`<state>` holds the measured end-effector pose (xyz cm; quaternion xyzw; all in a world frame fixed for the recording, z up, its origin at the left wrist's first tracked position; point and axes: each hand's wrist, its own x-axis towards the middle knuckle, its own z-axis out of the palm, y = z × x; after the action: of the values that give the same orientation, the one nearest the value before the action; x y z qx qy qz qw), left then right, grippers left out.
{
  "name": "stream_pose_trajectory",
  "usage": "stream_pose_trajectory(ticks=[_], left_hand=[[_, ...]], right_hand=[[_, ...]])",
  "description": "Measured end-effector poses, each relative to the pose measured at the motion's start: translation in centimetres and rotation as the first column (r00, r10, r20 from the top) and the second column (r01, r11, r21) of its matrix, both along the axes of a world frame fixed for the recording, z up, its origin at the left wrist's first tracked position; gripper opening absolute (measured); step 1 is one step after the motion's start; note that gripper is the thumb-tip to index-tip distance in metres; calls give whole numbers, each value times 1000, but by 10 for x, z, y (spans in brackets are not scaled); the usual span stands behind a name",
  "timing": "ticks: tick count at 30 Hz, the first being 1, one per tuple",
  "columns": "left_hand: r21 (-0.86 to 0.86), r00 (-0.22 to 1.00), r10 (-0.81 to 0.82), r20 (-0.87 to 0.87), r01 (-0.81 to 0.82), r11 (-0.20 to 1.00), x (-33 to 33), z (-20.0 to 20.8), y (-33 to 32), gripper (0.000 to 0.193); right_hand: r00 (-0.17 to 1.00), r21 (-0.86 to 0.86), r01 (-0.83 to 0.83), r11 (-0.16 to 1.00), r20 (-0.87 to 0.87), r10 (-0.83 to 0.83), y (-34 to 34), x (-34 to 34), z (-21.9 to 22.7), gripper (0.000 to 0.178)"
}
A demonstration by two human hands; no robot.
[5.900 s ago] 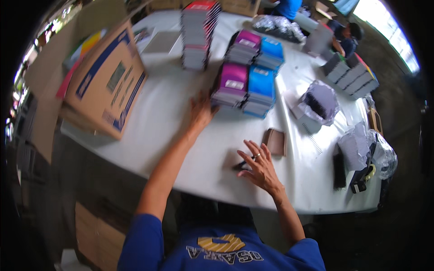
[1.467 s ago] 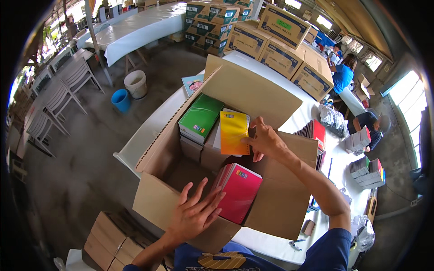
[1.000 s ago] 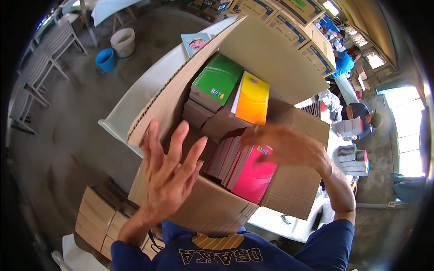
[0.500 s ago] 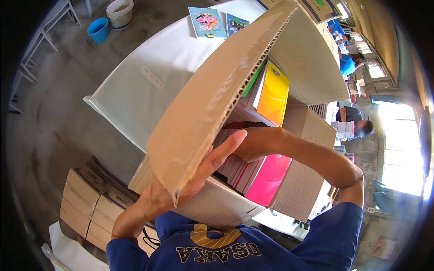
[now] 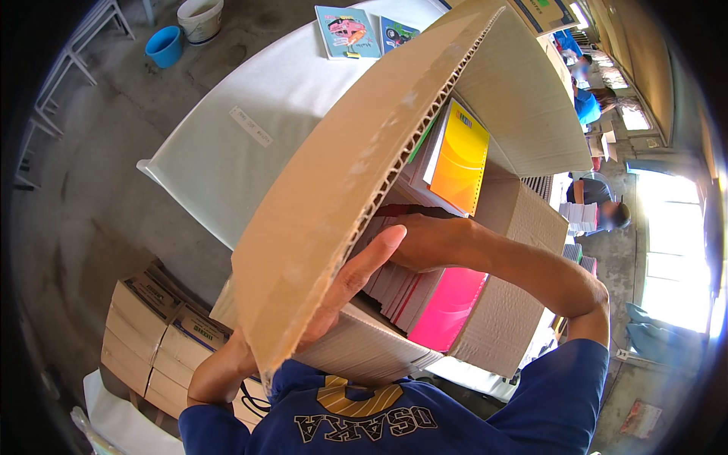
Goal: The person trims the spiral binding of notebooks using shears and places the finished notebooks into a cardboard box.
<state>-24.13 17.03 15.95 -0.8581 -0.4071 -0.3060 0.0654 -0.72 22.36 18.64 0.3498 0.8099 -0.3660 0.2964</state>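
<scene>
An open cardboard box (image 5: pixel 523 258) stands in front of me with its flaps raised. Spiral notebooks fill part of it: one with a yellow-orange cover (image 5: pixel 464 155) at the far end, one with a pink cover (image 5: pixel 447 307) nearer, and a row on edge between them. Down among these notebooks is my right hand (image 5: pixel 432 241), bent at the knuckles; its fingertips and whatever they grip are hidden. My left hand (image 5: pixel 345 284) reaches in behind the tall left flap (image 5: pixel 341 159). Its thumb sticks out past the flap edge towards the right hand, while its other fingers are hidden.
A pale covered table (image 5: pixel 220 152) holds two small illustrated notebooks (image 5: pixel 349 32) at its far edge. Stacked cartons (image 5: pixel 144 326) are at lower left. A blue bucket (image 5: pixel 164 47) and white bucket (image 5: pixel 201 19) stand on the floor. Other people (image 5: pixel 595 201) are at the right.
The left flap's near corner has swung slightly left and down. Both hands stay almost in place inside the box.
</scene>
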Motion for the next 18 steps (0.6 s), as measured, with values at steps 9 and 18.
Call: stream_pose_trajectory(ticks=[9, 18], left_hand=[[-6, 998, -38, 51, 38, 999, 6, 15, 0, 54], [119, 1000, 11, -11, -10, 993, 5, 1, 6, 47]], right_hand=[[967, -156, 50, 986, 255, -9, 1, -18, 13, 19], [976, -118, -195, 974, 78, 205, 0, -8, -9, 21]])
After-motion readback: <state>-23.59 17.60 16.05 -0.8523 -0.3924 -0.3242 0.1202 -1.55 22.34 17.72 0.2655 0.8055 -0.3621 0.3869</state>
